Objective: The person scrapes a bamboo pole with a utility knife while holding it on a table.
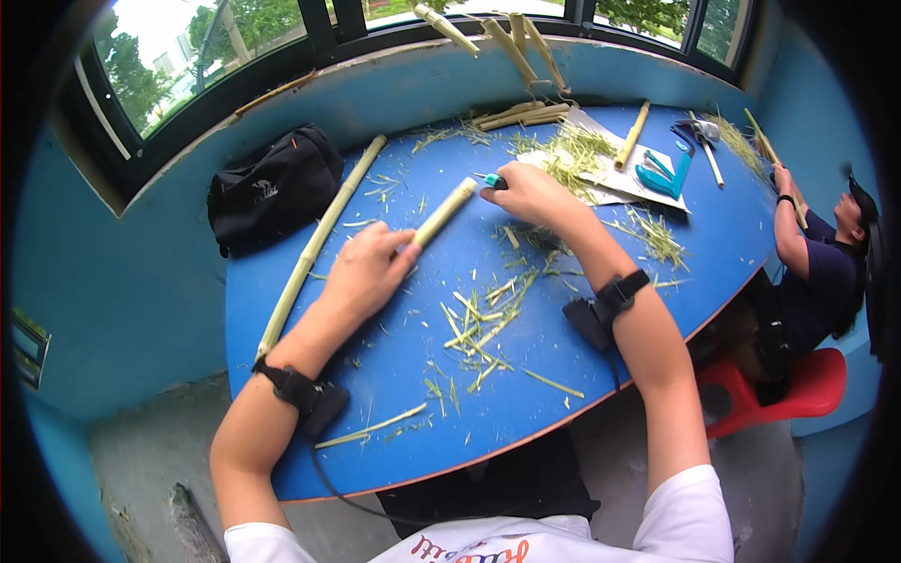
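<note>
My left hand grips the lower end of a short, pale bamboo piece that slants up and away over the blue table. In my right hand is a small knife with a teal and black handle. Its thin tip points left, close to the bamboo's far end; whether they touch, I cannot tell. Beyond my left forearm lies a long bamboo pole. Thin green shavings are scattered between my arms. The fingers of my right hand partly hide the knife handle.
A black bag sits at the table's left edge. Farther right, a white board bears shavings, a bamboo piece and a teal-handled tool. A hammer lies nearby. Another person sits on a red chair, holding bamboo.
</note>
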`<act>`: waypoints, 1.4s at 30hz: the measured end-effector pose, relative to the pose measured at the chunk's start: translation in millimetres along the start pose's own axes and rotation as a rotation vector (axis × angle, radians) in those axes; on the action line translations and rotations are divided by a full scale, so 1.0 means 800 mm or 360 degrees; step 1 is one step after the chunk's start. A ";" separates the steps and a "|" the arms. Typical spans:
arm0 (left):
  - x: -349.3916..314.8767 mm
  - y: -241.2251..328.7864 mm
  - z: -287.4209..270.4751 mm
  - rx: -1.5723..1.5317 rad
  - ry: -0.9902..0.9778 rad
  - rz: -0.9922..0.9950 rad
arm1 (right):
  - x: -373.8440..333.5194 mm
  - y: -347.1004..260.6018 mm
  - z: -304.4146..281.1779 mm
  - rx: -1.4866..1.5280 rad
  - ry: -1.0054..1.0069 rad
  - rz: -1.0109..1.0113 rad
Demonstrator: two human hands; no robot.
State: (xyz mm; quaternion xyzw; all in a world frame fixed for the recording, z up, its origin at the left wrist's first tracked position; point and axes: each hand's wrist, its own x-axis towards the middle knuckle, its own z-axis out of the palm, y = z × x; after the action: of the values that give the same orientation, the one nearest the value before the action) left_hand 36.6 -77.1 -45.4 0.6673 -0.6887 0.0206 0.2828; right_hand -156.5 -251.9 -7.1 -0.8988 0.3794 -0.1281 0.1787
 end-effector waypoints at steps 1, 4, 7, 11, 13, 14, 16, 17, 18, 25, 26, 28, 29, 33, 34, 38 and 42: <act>-0.008 0.010 0.001 -0.0043 -0.0028 0.0006 | -0.003 0.000 0.006 0.0018 0.0005 -0.0022; -0.014 0.040 0.001 -0.0060 -0.0128 0.0055 | -0.017 0.006 0.012 -0.0055 0.0129 -0.0078; -0.014 0.045 -0.006 -0.0061 -0.0141 0.0024 | -0.023 0.015 0.020 -0.0010 0.0156 -0.0108; -0.014 0.042 -0.004 -0.0113 -0.0193 -0.0017 | -0.022 0.017 0.024 0.0044 0.0113 -0.0034; -0.014 0.042 -0.005 -0.0081 -0.0212 -0.0008 | -0.020 0.019 0.027 0.0021 0.0121 -0.0022; -0.013 0.043 -0.003 -0.0085 -0.0202 0.0001 | -0.021 0.024 0.028 0.0008 0.0142 -0.0070; -0.012 0.044 0.001 -0.0077 -0.0212 0.0028 | -0.024 0.028 0.024 -0.0023 0.0180 -0.0101; -0.011 0.044 0.002 -0.0073 -0.0212 0.0028 | -0.025 0.029 0.022 -0.0020 0.0183 -0.0103; -0.011 0.045 0.002 -0.0083 -0.0203 0.0045 | -0.027 0.028 0.018 -0.0060 0.0127 -0.0113; -0.010 0.045 0.004 -0.0126 -0.0216 0.0051 | -0.031 0.024 0.018 -0.0168 0.0133 -0.0086; -0.010 0.044 0.002 -0.0120 -0.0215 0.0051 | -0.030 0.023 0.019 -0.0164 0.0137 -0.0090; -0.011 0.040 0.005 -0.0106 -0.0198 0.0080 | -0.029 0.020 0.022 -0.0185 0.0106 -0.0088; -0.011 0.039 0.004 -0.0091 -0.0193 0.0089 | -0.028 0.019 0.023 -0.0179 0.0123 -0.0093; -0.013 0.040 0.002 -0.0067 -0.0228 0.0044 | -0.028 0.013 0.028 -0.0198 0.0126 -0.0079; -0.012 0.040 0.000 -0.0055 -0.0228 0.0049 | -0.028 0.012 0.030 -0.0200 0.0190 -0.0090; -0.013 0.040 0.002 -0.0037 -0.0179 0.0129 | -0.026 0.006 0.031 -0.0238 0.0184 -0.0044; -0.014 0.040 0.000 -0.0037 -0.0176 0.0127 | -0.026 0.003 0.036 -0.0210 0.0242 -0.0059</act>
State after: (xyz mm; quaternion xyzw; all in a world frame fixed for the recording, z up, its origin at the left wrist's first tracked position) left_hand 6.2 -63.5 -39.0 0.6360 -0.7296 -0.0130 0.2511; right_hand -161.3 -232.0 -35.9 -0.9031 0.3827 -0.1738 0.0873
